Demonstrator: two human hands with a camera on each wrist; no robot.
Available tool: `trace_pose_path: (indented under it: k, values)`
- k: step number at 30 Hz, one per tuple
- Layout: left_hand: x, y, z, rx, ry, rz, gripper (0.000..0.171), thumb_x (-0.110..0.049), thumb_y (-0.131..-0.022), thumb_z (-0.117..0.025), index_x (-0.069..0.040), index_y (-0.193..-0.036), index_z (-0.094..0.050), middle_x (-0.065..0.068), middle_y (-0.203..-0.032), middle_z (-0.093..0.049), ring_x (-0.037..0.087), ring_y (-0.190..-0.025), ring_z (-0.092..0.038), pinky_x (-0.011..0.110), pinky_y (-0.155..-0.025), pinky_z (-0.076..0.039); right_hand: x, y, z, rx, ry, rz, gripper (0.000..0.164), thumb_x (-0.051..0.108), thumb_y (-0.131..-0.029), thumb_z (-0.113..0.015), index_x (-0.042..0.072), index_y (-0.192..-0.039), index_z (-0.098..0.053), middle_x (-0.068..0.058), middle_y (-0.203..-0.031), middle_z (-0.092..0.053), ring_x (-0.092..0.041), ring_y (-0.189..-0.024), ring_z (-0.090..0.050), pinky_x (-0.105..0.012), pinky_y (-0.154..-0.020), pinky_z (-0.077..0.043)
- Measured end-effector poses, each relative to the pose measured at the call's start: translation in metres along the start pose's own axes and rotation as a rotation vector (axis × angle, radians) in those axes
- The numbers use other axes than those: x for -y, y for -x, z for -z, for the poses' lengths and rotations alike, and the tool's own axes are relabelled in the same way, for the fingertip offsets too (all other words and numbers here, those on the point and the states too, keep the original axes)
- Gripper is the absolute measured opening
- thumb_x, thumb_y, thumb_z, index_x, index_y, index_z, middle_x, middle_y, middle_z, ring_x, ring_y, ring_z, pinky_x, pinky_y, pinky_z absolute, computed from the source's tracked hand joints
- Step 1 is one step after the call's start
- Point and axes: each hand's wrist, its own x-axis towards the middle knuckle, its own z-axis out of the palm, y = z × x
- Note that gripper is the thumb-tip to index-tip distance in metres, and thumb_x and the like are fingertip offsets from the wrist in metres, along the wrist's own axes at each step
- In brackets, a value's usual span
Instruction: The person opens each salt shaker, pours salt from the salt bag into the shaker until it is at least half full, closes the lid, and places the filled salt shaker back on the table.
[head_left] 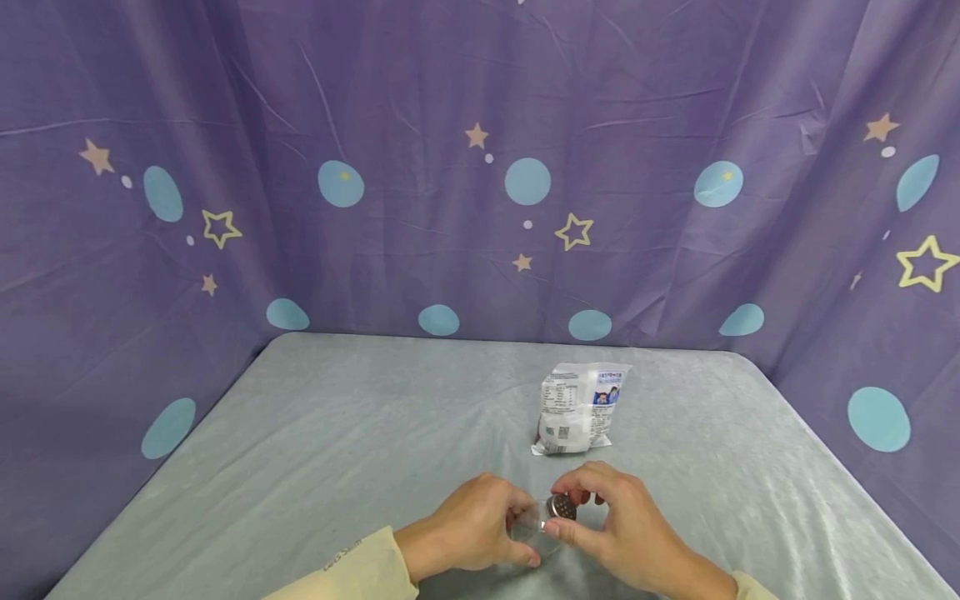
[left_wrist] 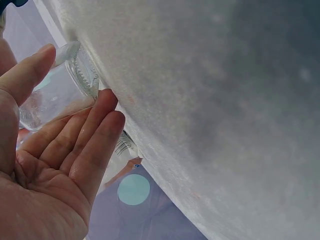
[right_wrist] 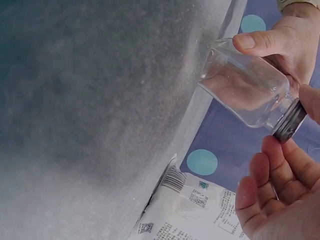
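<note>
A clear glass shaker jar (head_left: 534, 527) is tilted low over the near part of the table, its body see-through and apparently holding nothing. My left hand (head_left: 474, 527) grips the jar's body between thumb and fingers, as the left wrist view shows around the glass (left_wrist: 55, 102). On the neck sits a dark metal lid (head_left: 561, 507) with small holes in its top. With thumb and fingertips my right hand (head_left: 626, 521) pinches the rim of this lid. In the right wrist view the lid (right_wrist: 290, 121) lies flush against the jar's neck.
Behind the hands a white printed packet (head_left: 577, 408) stands upright on the grey cloth-covered table (head_left: 360, 417). A purple curtain (head_left: 420, 250) with stars and blue dots encloses the table's back and sides.
</note>
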Motion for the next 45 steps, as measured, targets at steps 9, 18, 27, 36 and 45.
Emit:
trace_pose_path:
  k: [9,18,27,36,45]
  values:
    - [0.000,0.000,0.000,-0.001,0.002,-0.007,0.034,-0.034,-0.071,-0.095,-0.020,-0.069,-0.064,-0.018,-0.054,-0.044,-0.003,-0.050,-0.037,0.017,-0.048,-0.031,0.001,0.000,0.003,0.030,-0.016,0.013,0.029,0.028,-0.084,-0.087,0.030,-0.107,-0.070,0.020,-0.096,-0.064,-0.002,-0.085,-0.060,-0.029,-0.070,-0.050]
    - [0.000,-0.001,0.000,-0.005,-0.005,-0.016,0.030,-0.034,-0.070,-0.096,-0.024,-0.071,-0.067,-0.019,-0.053,-0.045,-0.004,-0.049,-0.039,0.016,-0.048,-0.032,-0.001,-0.001,0.007,0.057,-0.050,0.061,0.036,0.021,-0.084,-0.087,0.030,-0.113,-0.069,0.016,-0.103,-0.067,-0.006,-0.091,-0.062,-0.030,-0.073,-0.051]
    - [0.000,-0.002,0.001,-0.008,-0.021,-0.033,0.030,-0.034,-0.071,-0.095,-0.025,-0.071,-0.066,-0.019,-0.052,-0.046,-0.005,-0.048,-0.038,0.016,-0.048,-0.033,-0.003,-0.001,0.010,0.091,-0.074,0.092,0.047,0.010,-0.080,-0.087,0.028,-0.119,-0.067,0.011,-0.110,-0.068,-0.009,-0.097,-0.063,-0.032,-0.077,-0.053]
    - [-0.002,-0.002,0.001,0.006,-0.012,-0.007,0.027,-0.033,-0.071,-0.095,-0.024,-0.074,-0.070,-0.020,-0.053,-0.048,-0.004,-0.048,-0.040,0.016,-0.049,-0.034,-0.004,-0.001,0.011,0.114,-0.095,0.113,0.055,0.000,-0.077,-0.086,0.026,-0.121,-0.067,0.006,-0.113,-0.068,-0.012,-0.103,-0.063,-0.032,-0.083,-0.053]
    - [-0.002,-0.002,0.001,0.007,-0.005,-0.005,0.025,-0.033,-0.071,-0.095,-0.025,-0.077,-0.073,-0.020,-0.051,-0.046,-0.004,-0.047,-0.039,0.017,-0.047,-0.033,-0.002,-0.001,0.011,0.099,-0.066,0.109,0.057,0.011,-0.078,-0.089,0.023,-0.128,-0.065,0.009,-0.119,-0.066,-0.011,-0.100,-0.062,-0.031,-0.079,-0.052]
